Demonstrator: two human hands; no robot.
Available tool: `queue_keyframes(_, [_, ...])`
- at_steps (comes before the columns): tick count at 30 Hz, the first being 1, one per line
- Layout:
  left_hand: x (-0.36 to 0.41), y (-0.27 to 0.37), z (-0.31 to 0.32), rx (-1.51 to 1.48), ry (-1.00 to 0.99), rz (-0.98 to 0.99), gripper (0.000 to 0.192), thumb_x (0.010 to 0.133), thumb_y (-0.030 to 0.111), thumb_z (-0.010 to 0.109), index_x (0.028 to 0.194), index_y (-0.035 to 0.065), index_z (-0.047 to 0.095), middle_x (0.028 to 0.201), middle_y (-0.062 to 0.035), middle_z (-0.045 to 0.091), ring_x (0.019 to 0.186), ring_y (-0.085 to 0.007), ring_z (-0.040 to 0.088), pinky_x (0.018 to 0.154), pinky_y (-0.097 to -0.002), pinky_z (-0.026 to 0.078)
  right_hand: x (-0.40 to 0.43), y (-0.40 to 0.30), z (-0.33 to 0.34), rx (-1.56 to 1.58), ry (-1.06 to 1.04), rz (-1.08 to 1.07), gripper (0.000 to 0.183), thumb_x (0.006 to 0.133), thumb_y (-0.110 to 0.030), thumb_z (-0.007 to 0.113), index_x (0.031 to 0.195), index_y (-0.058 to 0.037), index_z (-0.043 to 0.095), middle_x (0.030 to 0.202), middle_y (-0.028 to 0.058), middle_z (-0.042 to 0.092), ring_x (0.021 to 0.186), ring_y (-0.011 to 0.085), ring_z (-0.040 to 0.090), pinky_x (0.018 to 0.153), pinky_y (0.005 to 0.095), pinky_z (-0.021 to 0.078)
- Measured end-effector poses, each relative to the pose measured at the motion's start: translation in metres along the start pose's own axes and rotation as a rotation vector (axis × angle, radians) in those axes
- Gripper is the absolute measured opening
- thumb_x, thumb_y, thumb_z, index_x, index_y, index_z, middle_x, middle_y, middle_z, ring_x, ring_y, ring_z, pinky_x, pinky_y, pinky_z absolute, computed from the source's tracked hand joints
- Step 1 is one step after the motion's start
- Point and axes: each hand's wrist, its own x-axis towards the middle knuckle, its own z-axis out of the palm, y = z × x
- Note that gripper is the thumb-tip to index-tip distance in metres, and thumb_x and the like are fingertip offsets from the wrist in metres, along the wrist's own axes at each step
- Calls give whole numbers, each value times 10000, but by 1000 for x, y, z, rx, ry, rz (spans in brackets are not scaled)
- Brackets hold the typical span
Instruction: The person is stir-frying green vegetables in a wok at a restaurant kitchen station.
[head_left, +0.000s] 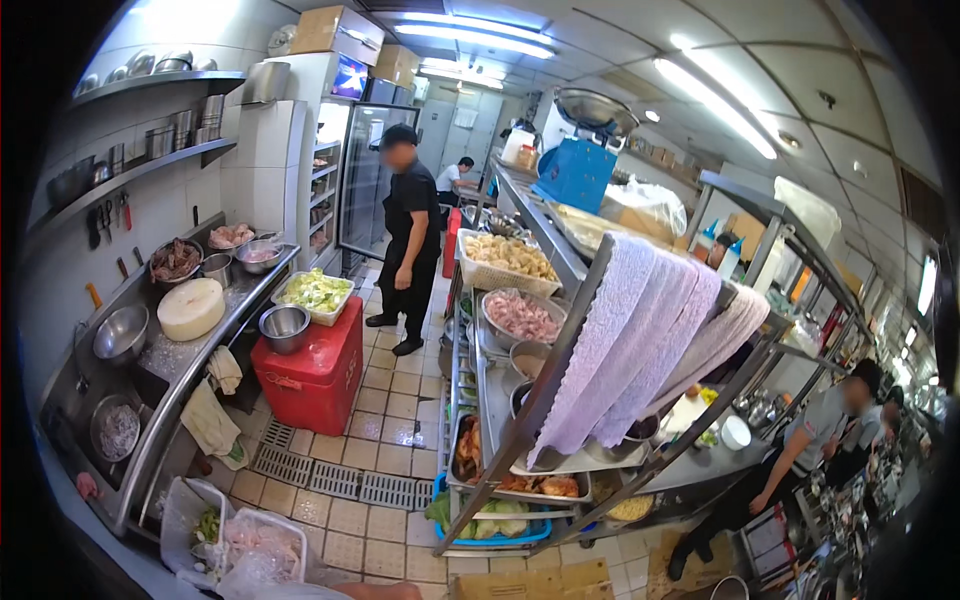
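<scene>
At the bottom edge, a strip of bare skin (382, 591) shows, seemingly part of my left hand or forearm; its fingers and anything held are hidden. My right hand is out of view. Left of the skin stand a white bin with green scraps (196, 487) and a white tub of pale raw meat (294, 541), partly under clear plastic. Along the left wall, a steel counter carries a round white chopping block (191, 309), an empty-looking steel bowl (121, 335) and bowls of raw meat. A steel bowl of shredded food (116, 427) sits in the sink.
A red cooler box (307, 375) bears a steel bowl and a basket of chopped greens (315, 292). A metal rack (517, 450) with food trays and hanging towels (630, 330) stands at centre right. A person in black (412, 225) stands beyond; others are farther off. Floor drain grates (334, 480) cross the tiles.
</scene>
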Motion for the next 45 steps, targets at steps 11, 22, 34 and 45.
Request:
queue_keyframes(11, [-93,-78,0,21,-269,-435,360,919,304,498,1006,85,771,1035,-157,742,794,-299,741,756,-479,589,-46,57,6,-24,-22,160,297,964,-296,547,989,-16,641,980,255,667,900,434,637,761,525,497])
queue_keyframes(22, [49,-21,-17,172,-176,7,351,865,261,548,906,-24,749,1031,-266,714,995,-430,695,864,-524,561,-131,146,84,-4,-198,279,292,960,-291,554,948,-15,648,960,256,663,881,434,636,752,522,499])
queue_keyframes(34, [3,-13,-23,-19,-127,-135,299,869,326,605,951,72,739,1115,-209,707,1074,-394,653,918,-479,518,-134,213,156,48,-415,31,292,954,-286,561,903,-14,654,938,257,660,861,434,635,743,519,500])
queue_keyframes(45, [-80,-33,-14,471,-348,-9,285,880,247,543,954,60,745,1033,-187,721,958,-405,686,835,-508,555,-107,270,149,57,-575,-257,296,950,-281,568,861,-14,661,918,259,657,843,433,634,734,516,501])
